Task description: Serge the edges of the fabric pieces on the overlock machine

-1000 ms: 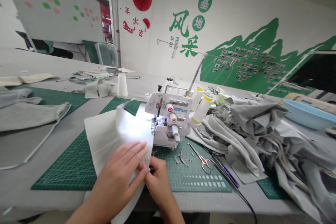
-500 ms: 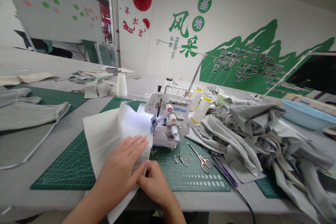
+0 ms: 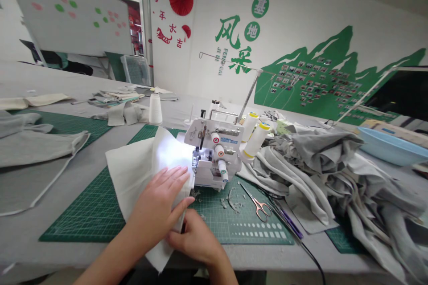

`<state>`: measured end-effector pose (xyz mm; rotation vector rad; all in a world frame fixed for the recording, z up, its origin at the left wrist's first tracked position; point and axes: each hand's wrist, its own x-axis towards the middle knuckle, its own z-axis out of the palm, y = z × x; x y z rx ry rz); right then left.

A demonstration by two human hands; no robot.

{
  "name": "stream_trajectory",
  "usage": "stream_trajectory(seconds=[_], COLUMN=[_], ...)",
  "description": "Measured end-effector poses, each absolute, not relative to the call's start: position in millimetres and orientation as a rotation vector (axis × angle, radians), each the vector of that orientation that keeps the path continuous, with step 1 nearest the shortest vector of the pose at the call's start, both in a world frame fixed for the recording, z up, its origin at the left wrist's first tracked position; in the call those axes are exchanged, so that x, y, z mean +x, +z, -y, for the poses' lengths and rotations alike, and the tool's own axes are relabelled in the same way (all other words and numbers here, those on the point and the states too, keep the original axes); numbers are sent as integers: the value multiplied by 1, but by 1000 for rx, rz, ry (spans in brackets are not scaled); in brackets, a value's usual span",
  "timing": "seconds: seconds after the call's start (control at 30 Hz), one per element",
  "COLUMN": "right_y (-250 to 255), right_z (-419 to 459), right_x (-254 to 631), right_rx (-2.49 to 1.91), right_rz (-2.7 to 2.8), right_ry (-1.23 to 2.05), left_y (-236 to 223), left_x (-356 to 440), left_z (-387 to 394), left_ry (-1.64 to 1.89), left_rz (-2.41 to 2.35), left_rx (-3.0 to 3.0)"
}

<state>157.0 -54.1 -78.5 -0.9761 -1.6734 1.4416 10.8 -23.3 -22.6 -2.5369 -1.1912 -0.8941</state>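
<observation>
A pale piece of fabric (image 3: 132,167) lies at the left side of a white serger (image 3: 214,151), its lit right edge reaching the presser foot. My left hand (image 3: 163,196) rests flat on the fabric just in front of the foot, fingers stretched toward the machine and thumb out to the right. Closer to the table's front edge, my right hand (image 3: 194,236) pinches the fabric's near edge between thumb and curled fingers. Its fingertips are partly hidden behind the cloth.
Small scissors (image 3: 259,205) and thread scraps (image 3: 232,200) lie on the green cutting mat (image 3: 254,229). Grey garments (image 3: 310,164) are heaped right of the serger, near a blue basin (image 3: 394,144). More grey fabric (image 3: 30,173) lies left. A white thread cone (image 3: 155,109) stands behind.
My right hand has shifted slightly down and left along the fabric edge. The fabric's near corner has swung right and up, and its top by the serger stands a little higher.
</observation>
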Motion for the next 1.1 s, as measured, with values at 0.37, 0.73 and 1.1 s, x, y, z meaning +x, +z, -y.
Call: stream_trajectory(seconds=[0.37,0.73,1.1], right_y=[-73,-68,-67], right_z=[54,56,55], right_x=[153,154,153], right_rx=[-961,-943,-900], right_rz=[1605,1564,1535], right_ry=[1363,1397,1455], left_y=[-24,-29,-26], left_x=[-1,-3,4], left_z=[37,39,30], left_ry=[-1138,-1025,-990], left_rz=[1062,1086,1137], left_rx=[-2530,-2548,-2539])
